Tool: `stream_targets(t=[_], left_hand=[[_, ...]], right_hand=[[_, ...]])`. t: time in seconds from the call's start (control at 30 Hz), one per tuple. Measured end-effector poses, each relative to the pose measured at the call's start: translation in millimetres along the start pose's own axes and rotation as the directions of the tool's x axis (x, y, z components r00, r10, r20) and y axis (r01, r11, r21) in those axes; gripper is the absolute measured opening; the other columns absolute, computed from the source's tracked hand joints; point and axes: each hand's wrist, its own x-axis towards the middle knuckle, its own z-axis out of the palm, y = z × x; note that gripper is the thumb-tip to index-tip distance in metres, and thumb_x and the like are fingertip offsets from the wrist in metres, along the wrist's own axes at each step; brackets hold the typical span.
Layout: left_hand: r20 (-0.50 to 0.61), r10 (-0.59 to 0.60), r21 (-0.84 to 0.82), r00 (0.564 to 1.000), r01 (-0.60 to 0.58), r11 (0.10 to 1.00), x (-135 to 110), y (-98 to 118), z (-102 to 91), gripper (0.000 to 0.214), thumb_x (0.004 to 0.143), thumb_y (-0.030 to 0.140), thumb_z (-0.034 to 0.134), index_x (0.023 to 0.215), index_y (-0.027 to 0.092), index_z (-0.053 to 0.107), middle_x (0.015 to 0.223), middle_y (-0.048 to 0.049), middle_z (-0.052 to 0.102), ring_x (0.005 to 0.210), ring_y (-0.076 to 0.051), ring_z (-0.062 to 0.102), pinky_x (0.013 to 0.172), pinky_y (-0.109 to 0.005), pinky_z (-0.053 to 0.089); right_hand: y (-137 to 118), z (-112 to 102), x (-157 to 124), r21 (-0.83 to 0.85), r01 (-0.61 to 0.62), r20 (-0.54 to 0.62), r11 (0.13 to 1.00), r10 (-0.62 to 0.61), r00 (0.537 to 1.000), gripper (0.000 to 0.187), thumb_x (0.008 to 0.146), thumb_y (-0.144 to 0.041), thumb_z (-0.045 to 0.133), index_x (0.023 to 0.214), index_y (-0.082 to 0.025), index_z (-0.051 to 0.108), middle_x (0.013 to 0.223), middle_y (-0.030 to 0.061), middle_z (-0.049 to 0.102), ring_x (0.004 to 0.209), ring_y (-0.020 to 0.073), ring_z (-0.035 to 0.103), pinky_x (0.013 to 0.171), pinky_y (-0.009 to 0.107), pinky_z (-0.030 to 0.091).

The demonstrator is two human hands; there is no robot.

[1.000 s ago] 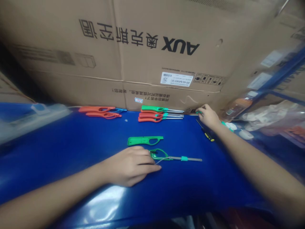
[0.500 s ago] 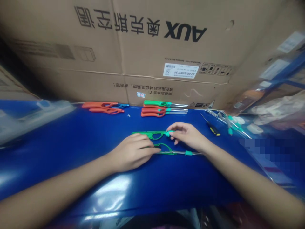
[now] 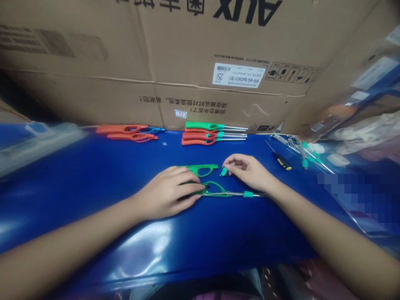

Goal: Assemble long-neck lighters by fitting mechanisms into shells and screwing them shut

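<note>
My left hand (image 3: 171,192) is closed over the lower green lighter casing (image 3: 215,184), pressing it to the table, so much of the casing is hidden. A metal rod (image 3: 235,193) with a teal collar (image 3: 248,194) runs right from this casing. Beyond the fingers lies a second green lighter casing half (image 3: 204,170), partly covered by the hand. Just right of its tip, my right hand (image 3: 248,170) is closed, pinching a small teal plastic piece (image 3: 223,171) between thumb and fingertips, apart from the casing.
Several gas lighters (image 3: 200,136) with metal tubes lie along the cardboard box (image 3: 175,50). Orange casings (image 3: 128,132) are to their left. At right are a screwdriver (image 3: 279,157) and loose metal tubes (image 3: 315,158) with teal parts. Blue sheeting (image 3: 131,237) covers the table.
My right hand has drawn the teal piece away from the tip of the far green casing. The left hand stays over the casings, and the camera view has tilted slightly downward.
</note>
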Motion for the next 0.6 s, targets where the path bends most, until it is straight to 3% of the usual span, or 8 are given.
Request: stream_targets(t=[0.1, 0.2, 0.3, 0.37, 0.47, 0.53, 0.6], left_hand=[[0.011, -0.025, -0.023, 1.000, 0.025, 0.999, 0, -1, 1.5, 0.026, 0.100, 0.023, 0.054, 0.121, 0.020, 0.068, 0.112, -0.0087, 0.071, 0.103, -0.021, 0.065, 0.089, -0.035, 0.051], [0.019, -0.050, -0.039, 0.999, 0.051, 0.998, -1, -1, 2.5, 0.026, 0.100, 0.024, 0.054, 0.122, 0.020, 0.068, 0.114, -0.0086, 0.071, 0.104, -0.022, 0.065, 0.090, -0.035, 0.051], [0.037, -0.084, -0.038, 0.996, 0.085, 0.996, -1, -1, 2.4, 0.027, 0.100, 0.026, 0.054, 0.122, 0.021, 0.068, 0.116, -0.0074, 0.070, 0.105, -0.022, 0.065, 0.091, -0.036, 0.051], [0.050, -0.114, -0.034, 0.992, 0.116, 0.993, -1, 0, 1.9, 0.028, 0.100, 0.027, 0.054, 0.123, 0.022, 0.068, 0.117, -0.0065, 0.070, 0.106, -0.022, 0.065, 0.091, -0.036, 0.051], [0.067, -0.144, -0.030, 0.987, 0.147, 0.989, -1, 1, 1.1, 0.029, 0.099, 0.029, 0.055, 0.124, 0.023, 0.067, 0.118, -0.0061, 0.070, 0.108, -0.023, 0.064, 0.092, -0.038, 0.051], [0.085, -0.153, -0.029, 0.984, 0.156, 0.987, -2, 2, 0.9, 0.029, 0.099, 0.031, 0.054, 0.124, 0.023, 0.067, 0.118, -0.0061, 0.069, 0.107, -0.023, 0.063, 0.092, -0.038, 0.051], [0.106, -0.161, -0.019, 0.981, 0.164, 0.986, -2, 4, 0.8, 0.029, 0.100, 0.032, 0.053, 0.124, 0.023, 0.068, 0.117, -0.0060, 0.069, 0.107, -0.023, 0.063, 0.092, -0.039, 0.051]], right_hand=[[2, -4, 0, -0.012, -0.012, 0.024, 1.000, 0.013, 1.000, 0.023, 0.082, -0.034, 0.065, 0.096, -0.016, 0.065, 0.068, -0.0019, 0.061, 0.062, 0.0122, 0.057, 0.063, 0.027, 0.045], [4, -6, 0, -0.029, -0.036, 0.042, 0.999, 0.037, 0.998, 0.019, 0.080, -0.028, 0.065, 0.094, -0.015, 0.066, 0.072, 0.0008, 0.064, 0.066, 0.0131, 0.059, 0.065, 0.028, 0.046], [5, -7, -2, -0.144, 0.005, 0.047, 0.990, 0.001, 0.999, 0.017, 0.081, -0.026, 0.064, 0.094, -0.015, 0.067, 0.073, 0.0011, 0.062, 0.064, 0.0132, 0.056, 0.063, 0.028, 0.044], [5, -8, -4, -0.339, 0.126, 0.051, 0.932, -0.116, 0.992, 0.020, 0.084, -0.025, 0.062, 0.101, -0.016, 0.067, 0.080, 0.0018, 0.060, 0.064, 0.0127, 0.053, 0.063, 0.028, 0.044], [3, -12, -7, -0.596, 0.253, 0.109, 0.762, -0.235, 0.966, 0.018, 0.090, -0.025, 0.059, 0.106, -0.020, 0.066, 0.099, 0.0050, 0.059, 0.070, 0.0128, 0.052, 0.067, 0.029, 0.043], [0, -14, -10, -0.655, 0.265, 0.139, 0.707, -0.232, 0.963, 0.012, 0.094, -0.027, 0.058, 0.101, -0.020, 0.065, 0.106, 0.0056, 0.058, 0.073, 0.0128, 0.052, 0.068, 0.029, 0.043], [-4, -15, -13, -0.631, 0.304, 0.169, 0.714, -0.256, 0.952, 0.010, 0.095, -0.029, 0.058, 0.096, -0.020, 0.063, 0.104, 0.0046, 0.058, 0.072, 0.0121, 0.052, 0.067, 0.027, 0.042]])
